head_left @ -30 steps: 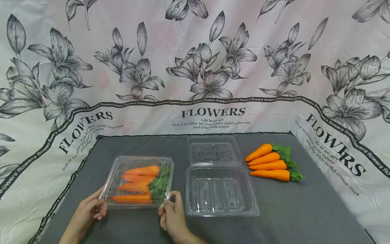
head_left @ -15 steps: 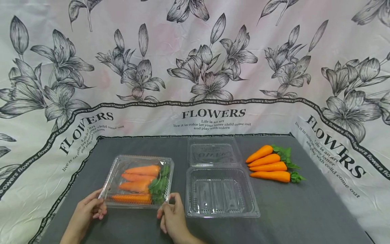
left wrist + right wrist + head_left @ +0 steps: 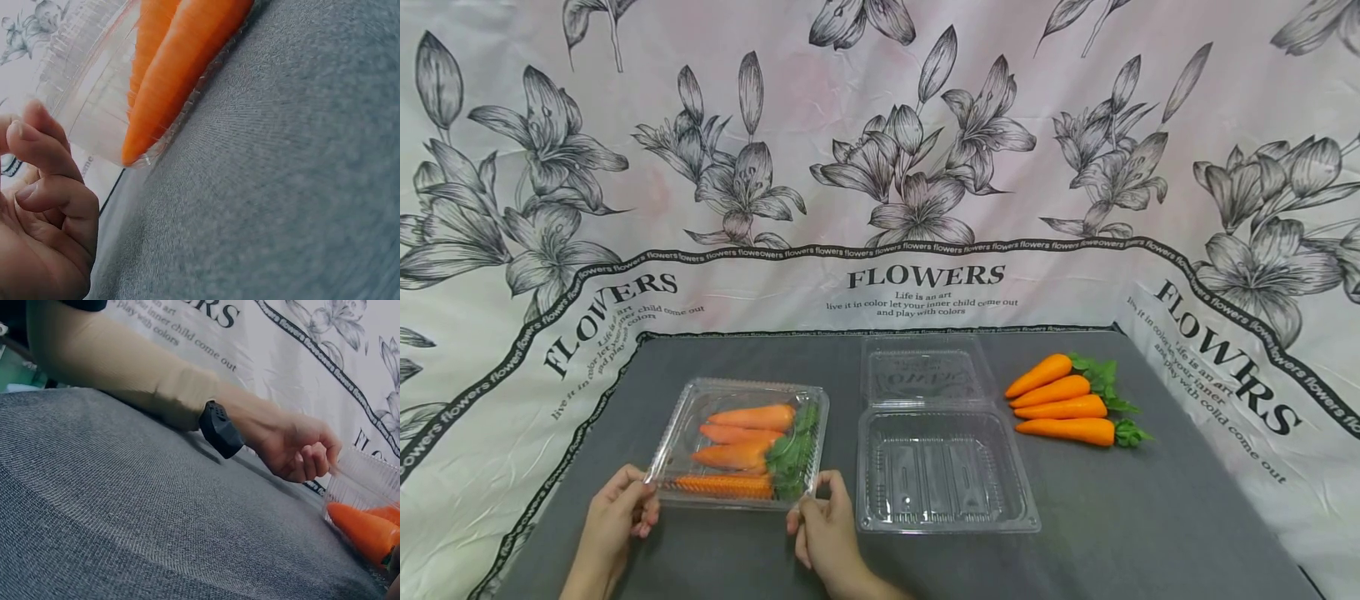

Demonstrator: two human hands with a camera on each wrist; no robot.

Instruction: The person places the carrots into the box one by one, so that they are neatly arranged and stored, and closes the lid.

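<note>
One grey tabletop point(image 3: 1150, 517) carries everything, under my hands and well beyond them. Two clear clamshell boxes sit on it: the closed box point(image 3: 741, 442) between my hands, and an open, empty box point(image 3: 943, 471) just beside my right fingers. My left hand point(image 3: 617, 521) pinches the closed box's near left corner with curled fingers point(image 3: 44, 156); my right hand point(image 3: 823, 529) pinches its near right corner the same way. Four packed carrots point(image 3: 737, 454) lie inside the closed box, leaves toward my right hand. Four loose carrots point(image 3: 1060, 408) lie side by side past the open box, well apart from my fingers.
</note>
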